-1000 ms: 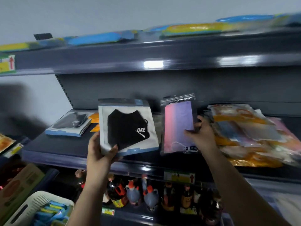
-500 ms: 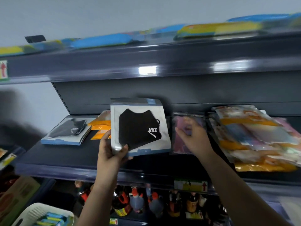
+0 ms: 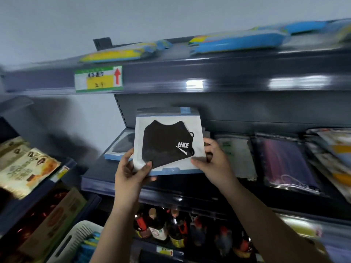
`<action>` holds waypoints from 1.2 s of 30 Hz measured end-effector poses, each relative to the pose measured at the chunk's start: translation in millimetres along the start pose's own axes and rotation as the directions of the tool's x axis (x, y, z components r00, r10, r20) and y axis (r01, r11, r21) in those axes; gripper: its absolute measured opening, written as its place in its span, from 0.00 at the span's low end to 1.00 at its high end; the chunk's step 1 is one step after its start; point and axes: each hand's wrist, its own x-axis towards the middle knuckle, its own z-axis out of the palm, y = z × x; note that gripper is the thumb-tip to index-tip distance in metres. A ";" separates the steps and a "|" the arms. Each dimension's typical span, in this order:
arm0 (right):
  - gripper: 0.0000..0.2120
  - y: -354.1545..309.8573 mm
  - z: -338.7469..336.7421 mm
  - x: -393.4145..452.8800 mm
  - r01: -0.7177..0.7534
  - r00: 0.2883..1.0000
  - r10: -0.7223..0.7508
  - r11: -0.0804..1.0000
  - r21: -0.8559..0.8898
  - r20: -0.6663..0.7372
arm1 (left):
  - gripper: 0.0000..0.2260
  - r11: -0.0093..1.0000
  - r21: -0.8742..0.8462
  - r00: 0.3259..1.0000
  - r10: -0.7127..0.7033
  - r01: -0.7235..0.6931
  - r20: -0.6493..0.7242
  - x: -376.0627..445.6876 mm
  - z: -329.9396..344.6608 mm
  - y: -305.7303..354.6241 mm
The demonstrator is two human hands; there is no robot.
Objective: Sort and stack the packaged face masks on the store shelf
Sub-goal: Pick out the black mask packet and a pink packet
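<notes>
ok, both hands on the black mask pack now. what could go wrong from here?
1. The black mask pack is pinched only at its lower corners by the left hand and right hand; it could slip or flop.
2. The matching pack on the shelf lies near the left edge; a careless stack could slide off.
3. The purple mask pack lies close by and could get nudged.

Both hands hold a black mask pack (image 3: 168,141) upright before the dark shelf (image 3: 190,188); the left hand (image 3: 129,175) pinches its lower left corner, the right hand (image 3: 214,162) its lower right edge. Just behind the left grip lies a flat stack of similar packs (image 3: 119,147); right of the right grip lie a white pack (image 3: 237,156) and a purple pack (image 3: 284,162).
</notes>
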 end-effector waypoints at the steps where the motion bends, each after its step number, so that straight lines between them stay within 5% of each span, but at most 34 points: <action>1: 0.27 -2.8 14.2 0.8 -0.001 1.000 0.001 1.000 -0.010 0.004 | 0.18 1.000 0.011 1.000 0.000 0.000 -0.017 6.5 -12.8 1.5; 11: 0.30 -20.6 141.5 16.7 -0.056 0.994 0.066 0.992 -0.111 0.091 | 0.14 0.960 0.281 0.996 0.036 -0.012 -0.081 83.8 -129.9 1.5; 17: 0.30 -13.4 193.7 41.5 -0.086 0.996 0.093 0.956 -0.280 0.011 | 0.20 0.836 0.548 0.998 0.058 -0.037 -0.021 134.2 -159.2 -4.8; 25: 0.27 0.0 217.0 69.0 -0.144 0.990 0.123 0.796 -0.588 -0.075 | 0.26 0.676 0.737 0.993 -0.083 -0.003 0.080 184.4 -155.6 -20.6; 29: 0.23 4.1 220.6 75.6 -0.105 0.989 0.146 0.673 -0.732 -0.008 | 0.27 0.305 0.940 0.982 -0.067 -0.151 0.179 192.7 -144.8 -24.9; 36: 0.22 -14.4 194.4 54.9 0.145 0.989 -0.071 0.576 -0.805 0.127 | 0.18 0.063 0.896 0.898 0.069 -0.440 0.435 168.1 -105.8 -21.1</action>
